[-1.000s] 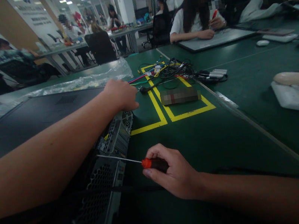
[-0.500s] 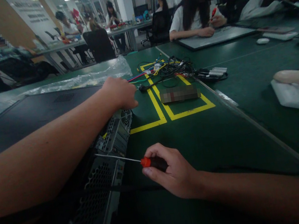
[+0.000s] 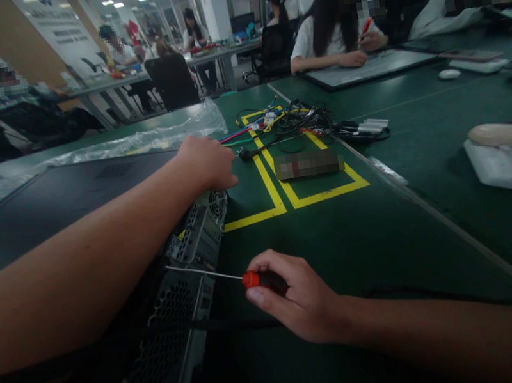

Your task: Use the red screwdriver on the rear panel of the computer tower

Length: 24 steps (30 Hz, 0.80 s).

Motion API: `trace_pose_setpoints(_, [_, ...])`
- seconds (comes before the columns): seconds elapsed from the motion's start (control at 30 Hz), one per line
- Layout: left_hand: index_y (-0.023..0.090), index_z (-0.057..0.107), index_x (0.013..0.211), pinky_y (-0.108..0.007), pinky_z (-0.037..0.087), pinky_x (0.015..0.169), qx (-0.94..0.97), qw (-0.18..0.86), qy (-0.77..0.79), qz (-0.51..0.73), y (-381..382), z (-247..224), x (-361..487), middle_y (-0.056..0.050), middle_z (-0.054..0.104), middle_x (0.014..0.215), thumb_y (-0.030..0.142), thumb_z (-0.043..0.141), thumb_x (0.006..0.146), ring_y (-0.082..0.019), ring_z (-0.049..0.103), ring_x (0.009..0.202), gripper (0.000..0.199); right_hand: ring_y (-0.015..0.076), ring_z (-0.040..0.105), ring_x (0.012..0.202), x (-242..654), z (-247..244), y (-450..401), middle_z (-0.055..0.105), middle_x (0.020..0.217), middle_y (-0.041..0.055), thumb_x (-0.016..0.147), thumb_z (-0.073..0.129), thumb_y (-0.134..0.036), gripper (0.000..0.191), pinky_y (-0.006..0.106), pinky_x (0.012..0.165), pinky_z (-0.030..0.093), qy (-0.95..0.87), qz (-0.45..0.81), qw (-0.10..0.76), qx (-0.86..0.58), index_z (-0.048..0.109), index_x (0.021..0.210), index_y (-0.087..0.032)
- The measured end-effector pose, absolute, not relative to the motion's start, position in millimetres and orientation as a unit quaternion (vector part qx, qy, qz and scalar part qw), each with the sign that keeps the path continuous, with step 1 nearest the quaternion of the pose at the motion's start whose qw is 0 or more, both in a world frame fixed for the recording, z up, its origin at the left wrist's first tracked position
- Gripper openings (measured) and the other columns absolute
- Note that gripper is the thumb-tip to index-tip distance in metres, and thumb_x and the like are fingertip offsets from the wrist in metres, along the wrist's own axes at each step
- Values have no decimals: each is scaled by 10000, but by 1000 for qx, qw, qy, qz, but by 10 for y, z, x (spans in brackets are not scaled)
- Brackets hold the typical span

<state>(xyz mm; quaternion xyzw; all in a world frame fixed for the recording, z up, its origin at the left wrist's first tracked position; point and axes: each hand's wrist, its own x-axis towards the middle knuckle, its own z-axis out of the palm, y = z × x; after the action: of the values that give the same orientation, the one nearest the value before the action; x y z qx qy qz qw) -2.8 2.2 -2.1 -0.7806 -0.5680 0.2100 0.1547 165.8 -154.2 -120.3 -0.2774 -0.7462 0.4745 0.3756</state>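
A black desktop computer case [image 3: 66,189] lies on its side at the left, its perforated metal back panel [image 3: 170,308] facing right. My left hand [image 3: 210,165] reaches across it, fingers curled down over the far corner beside the round fan grille [image 3: 218,204]. My right hand [image 3: 296,295] is closed around a screwdriver [image 3: 251,279] with a red and black handle. Its long thin shaft points left, and the tip meets the back panel around the middle. Whether the tip sits in a screw is too small to tell.
Tangled cables [image 3: 295,117] lie near yellow tape marks [image 3: 334,191] on the green table, behind a blurred-out dark object [image 3: 308,164]. At the right are a white cup-like object [image 3: 505,168] and a co-worker's tablet [image 3: 372,64]. Clear plastic wrap [image 3: 177,123] lies behind the case.
The whole view has shifted down slightly. Both hands and the screwdriver keep nearly the same pose against the case.
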Motion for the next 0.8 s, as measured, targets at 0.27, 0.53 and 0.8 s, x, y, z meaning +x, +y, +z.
trace_pose_setpoints(0.27, [208,693,1272,-501,492,910,-777,162,-570,212,16,-22,-19,-175,685,1286,523,452,819,-376,622,1173,602,139,577,743,1660,-1208,-1521,626,854,29,979,566,-276,170,263,697,442,-766,441,394,-252,661,1015,-140])
trace_pose_setpoints(0.53, [213,693,1269,-496,482,915,-777,160,-573,208,24,-29,-21,-170,687,1287,529,459,817,-371,613,1186,599,112,534,656,1648,-1223,-1540,599,801,-29,850,717,-214,210,246,639,422,-743,470,385,-282,563,991,-189])
trace_pose_setpoints(0.8, [265,687,1285,-473,464,942,-770,154,-582,212,20,-31,-22,-129,692,1285,534,475,820,-343,598,1188,577,114,538,670,1647,-1206,-1533,601,808,-21,865,696,-204,151,252,656,427,-741,469,388,-283,585,964,-177])
